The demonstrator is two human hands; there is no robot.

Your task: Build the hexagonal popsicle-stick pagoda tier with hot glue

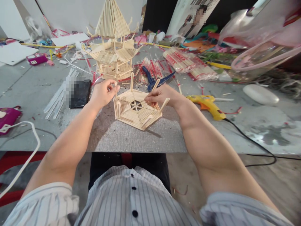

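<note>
A six-sided platform of thin wooden sticks (128, 119) lies on the table in front of me, with a spoked opening in its middle and short posts standing at its corners. At its left corner, my left hand (104, 92) is closed in a pinch round the top of an upright wooden post (116, 98). My right hand (160, 95) reaches over the platform's right side, its fingers pinched together near the central opening. Whatever those fingertips may hold is hidden. Behind the platform stands a tiered stick pagoda (113, 23) with a pointed roof.
Right of my hand lies a yellow glue gun (210, 105) with a black cord. Blue pliers (152, 78) and packs of sticks (180, 61) lie farther back. On the left are a black phone (81, 93), clear glue sticks (58, 97) and a purple tape measure-like box (37, 59).
</note>
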